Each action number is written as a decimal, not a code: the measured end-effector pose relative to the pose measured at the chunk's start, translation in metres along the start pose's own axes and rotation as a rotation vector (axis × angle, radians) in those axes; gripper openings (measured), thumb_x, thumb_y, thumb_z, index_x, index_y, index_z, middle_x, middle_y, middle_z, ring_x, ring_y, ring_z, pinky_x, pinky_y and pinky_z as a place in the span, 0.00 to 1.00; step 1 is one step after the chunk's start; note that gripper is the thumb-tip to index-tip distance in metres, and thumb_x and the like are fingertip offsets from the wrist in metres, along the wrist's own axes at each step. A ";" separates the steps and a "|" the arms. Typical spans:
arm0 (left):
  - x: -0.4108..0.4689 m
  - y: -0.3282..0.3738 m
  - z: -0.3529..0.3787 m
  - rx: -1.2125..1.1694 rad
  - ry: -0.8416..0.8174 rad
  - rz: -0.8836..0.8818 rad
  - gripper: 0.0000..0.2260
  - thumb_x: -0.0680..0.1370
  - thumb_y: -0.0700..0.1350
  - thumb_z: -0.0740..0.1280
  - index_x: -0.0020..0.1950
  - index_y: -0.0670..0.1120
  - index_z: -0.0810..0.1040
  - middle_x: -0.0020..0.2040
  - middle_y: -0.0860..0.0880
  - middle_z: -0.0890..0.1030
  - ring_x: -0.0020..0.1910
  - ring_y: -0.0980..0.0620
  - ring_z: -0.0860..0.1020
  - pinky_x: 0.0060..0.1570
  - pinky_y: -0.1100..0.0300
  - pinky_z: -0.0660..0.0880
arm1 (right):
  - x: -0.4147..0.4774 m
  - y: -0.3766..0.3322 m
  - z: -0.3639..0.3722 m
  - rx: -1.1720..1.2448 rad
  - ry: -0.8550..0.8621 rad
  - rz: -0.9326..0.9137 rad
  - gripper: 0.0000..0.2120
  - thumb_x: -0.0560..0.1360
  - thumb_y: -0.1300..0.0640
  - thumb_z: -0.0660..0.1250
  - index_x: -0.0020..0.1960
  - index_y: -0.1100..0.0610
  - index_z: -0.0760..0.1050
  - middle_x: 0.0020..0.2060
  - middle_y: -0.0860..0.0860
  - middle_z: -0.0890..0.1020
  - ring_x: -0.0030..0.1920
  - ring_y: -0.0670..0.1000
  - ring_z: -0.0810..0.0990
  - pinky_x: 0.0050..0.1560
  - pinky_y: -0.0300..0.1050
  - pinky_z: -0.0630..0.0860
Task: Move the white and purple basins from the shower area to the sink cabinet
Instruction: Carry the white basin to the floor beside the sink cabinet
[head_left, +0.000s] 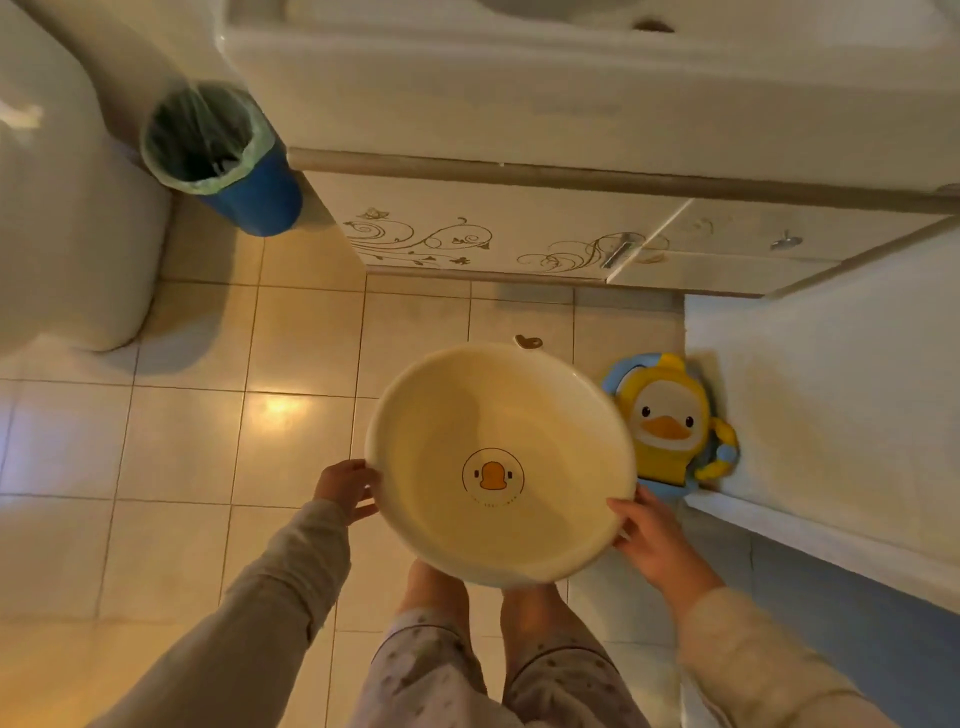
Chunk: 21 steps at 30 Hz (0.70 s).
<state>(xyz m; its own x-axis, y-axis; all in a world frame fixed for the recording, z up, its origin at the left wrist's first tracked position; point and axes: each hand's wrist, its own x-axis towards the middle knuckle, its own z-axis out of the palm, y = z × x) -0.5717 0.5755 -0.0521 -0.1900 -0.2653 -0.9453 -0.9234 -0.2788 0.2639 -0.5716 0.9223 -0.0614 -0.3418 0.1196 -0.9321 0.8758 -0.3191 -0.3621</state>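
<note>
I hold a round white basin (498, 415) with a duck face printed on its bottom, level above the tiled floor in front of my legs. My left hand (347, 488) grips its left rim and my right hand (652, 538) grips its right rim. The sink cabinet (467, 239) with swirl decals and two closed doors stands just ahead, under the white sink (519, 78). No purple basin is in view.
A blue bin (223, 156) lined with a green bag stands left of the cabinet, beside a white toilet (67, 234). A yellow duck-shaped toy seat (670, 421) leans against the white wall (831, 395) at right. My bare feet show below the basin.
</note>
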 end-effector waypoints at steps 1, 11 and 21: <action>0.009 -0.003 0.007 -0.002 0.013 -0.016 0.14 0.75 0.30 0.59 0.58 0.40 0.74 0.38 0.45 0.75 0.36 0.47 0.73 0.36 0.54 0.73 | 0.014 -0.006 -0.001 -0.034 0.005 0.014 0.25 0.74 0.71 0.60 0.70 0.59 0.68 0.48 0.55 0.79 0.48 0.56 0.76 0.42 0.49 0.74; 0.199 -0.015 0.090 0.136 -0.015 -0.044 0.09 0.75 0.30 0.60 0.53 0.39 0.73 0.40 0.43 0.76 0.40 0.46 0.75 0.38 0.53 0.73 | 0.242 -0.014 0.003 -0.173 0.045 0.050 0.27 0.75 0.72 0.59 0.72 0.57 0.67 0.50 0.53 0.78 0.53 0.55 0.75 0.48 0.49 0.74; 0.382 0.052 0.147 0.189 -0.048 0.201 0.08 0.74 0.31 0.62 0.50 0.41 0.74 0.45 0.43 0.76 0.40 0.47 0.75 0.42 0.56 0.73 | 0.447 -0.051 0.061 -0.131 -0.031 -0.084 0.15 0.77 0.73 0.56 0.44 0.54 0.71 0.28 0.46 0.85 0.35 0.47 0.83 0.30 0.38 0.81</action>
<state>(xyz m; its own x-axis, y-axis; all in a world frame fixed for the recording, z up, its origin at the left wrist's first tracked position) -0.7410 0.5954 -0.4276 -0.3872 -0.2529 -0.8866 -0.9104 -0.0471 0.4110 -0.7903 0.9349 -0.4592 -0.4245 0.1111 -0.8986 0.8798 -0.1838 -0.4383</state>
